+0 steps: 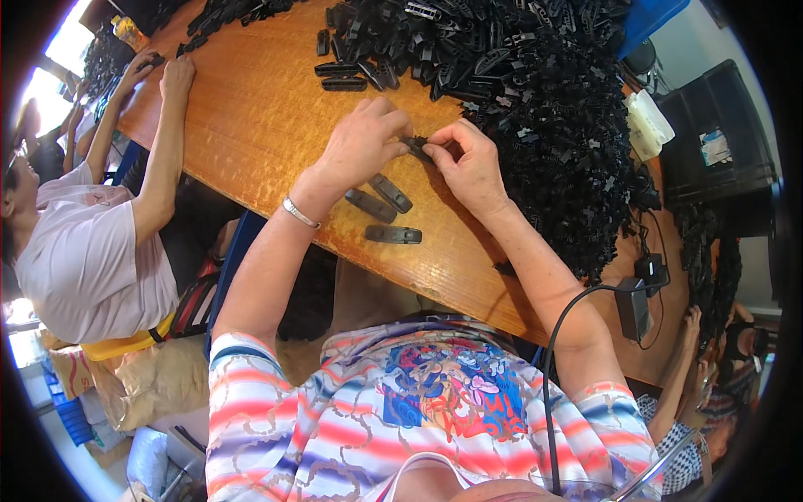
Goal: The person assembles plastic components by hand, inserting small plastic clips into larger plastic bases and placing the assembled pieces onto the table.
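Observation:
Both hands meet above the wooden table (276,125), with a small black plastic part (416,151) between their fingertips. My left hand (365,142) grips its left end with thumb and fingers. My right hand (468,167) pinches its other end between thumb and forefinger. Fingers cover much of the part, so its full shape is hidden. Beside my left wrist lie three oblong black plastic pieces: one (370,206) slanting, another (391,193) alongside it, and a third (393,235) closer to the table's near edge.
Long black clip-like parts (477,50) are heaped at the far side. Smaller black pieces (552,159) form a large pile on the right. Black power adapters (633,308) with cables sit at the right. On the left, a co-worker in a pale shirt (100,259) works at the table.

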{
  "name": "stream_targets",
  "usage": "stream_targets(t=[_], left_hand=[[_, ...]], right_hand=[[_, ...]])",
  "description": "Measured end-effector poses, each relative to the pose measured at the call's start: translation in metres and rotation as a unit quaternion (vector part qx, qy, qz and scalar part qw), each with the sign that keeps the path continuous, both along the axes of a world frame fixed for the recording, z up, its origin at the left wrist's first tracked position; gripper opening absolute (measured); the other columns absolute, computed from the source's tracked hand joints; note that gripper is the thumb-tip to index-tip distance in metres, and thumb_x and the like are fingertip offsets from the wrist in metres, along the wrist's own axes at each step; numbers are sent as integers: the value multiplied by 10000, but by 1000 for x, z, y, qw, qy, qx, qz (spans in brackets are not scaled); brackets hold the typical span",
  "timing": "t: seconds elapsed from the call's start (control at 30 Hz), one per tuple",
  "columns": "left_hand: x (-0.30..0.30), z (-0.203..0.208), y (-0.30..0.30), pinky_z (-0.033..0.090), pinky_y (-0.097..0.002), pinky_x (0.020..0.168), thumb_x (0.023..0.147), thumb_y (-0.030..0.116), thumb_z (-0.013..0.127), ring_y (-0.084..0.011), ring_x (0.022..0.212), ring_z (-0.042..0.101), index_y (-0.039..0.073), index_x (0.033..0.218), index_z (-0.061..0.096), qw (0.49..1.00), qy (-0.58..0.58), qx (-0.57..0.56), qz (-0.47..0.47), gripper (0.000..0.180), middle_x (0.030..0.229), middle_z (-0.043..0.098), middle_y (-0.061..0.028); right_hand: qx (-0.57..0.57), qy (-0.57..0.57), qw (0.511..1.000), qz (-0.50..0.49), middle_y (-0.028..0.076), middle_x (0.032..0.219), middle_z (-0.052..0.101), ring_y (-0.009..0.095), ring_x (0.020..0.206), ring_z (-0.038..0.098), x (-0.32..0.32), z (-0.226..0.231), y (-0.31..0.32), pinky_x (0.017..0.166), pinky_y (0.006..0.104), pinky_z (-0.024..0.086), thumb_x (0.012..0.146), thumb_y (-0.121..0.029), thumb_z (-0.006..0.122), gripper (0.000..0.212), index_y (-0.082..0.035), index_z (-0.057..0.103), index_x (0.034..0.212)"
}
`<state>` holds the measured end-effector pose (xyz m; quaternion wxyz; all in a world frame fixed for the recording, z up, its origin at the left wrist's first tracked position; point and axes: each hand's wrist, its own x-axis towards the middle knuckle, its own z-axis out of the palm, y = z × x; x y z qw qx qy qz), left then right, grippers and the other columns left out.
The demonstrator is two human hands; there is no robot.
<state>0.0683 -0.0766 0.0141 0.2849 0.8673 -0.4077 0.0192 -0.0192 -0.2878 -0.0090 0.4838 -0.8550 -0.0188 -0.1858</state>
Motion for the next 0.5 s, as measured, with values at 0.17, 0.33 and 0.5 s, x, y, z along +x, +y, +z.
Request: stream_targets(t=[0.17, 0.33, 0.5], left_hand=[[1, -6, 3, 545, -485, 1021, 904, 156, 849, -373, 1178, 640, 98, 1089, 763, 999, -1, -37, -4, 212, 1156, 684, -114], [-1, -6, 4, 542, -476, 1025, 894, 119, 860, -365, 1170, 648, 76, 1114, 759, 999, 2, -34, -2, 246, 1144, 677, -123], [4, -11, 6, 572, -452, 966, 944, 216, 836, -371, 1080, 699, 49, 1033, 781, 994, 88, -57, 22, 197, 1091, 725, -146]], right_hand=[[-95, -36, 994, 42, 125, 952, 701, 347, 855, 721, 1, 4, 3, 751, 433, 567, 885, -37, 853, 152, -39, 726, 968], [-162, -34, 983, 86, 132, 967, 696, 361, 885, 725, 7, 10, -10, 757, 442, 568, 893, -54, 851, 149, -44, 732, 982], [-120, 46, 984, 124, 149, 953, 746, 376, 889, 746, 15, 17, -17, 785, 460, 580, 898, -162, 873, 169, -35, 777, 957]])
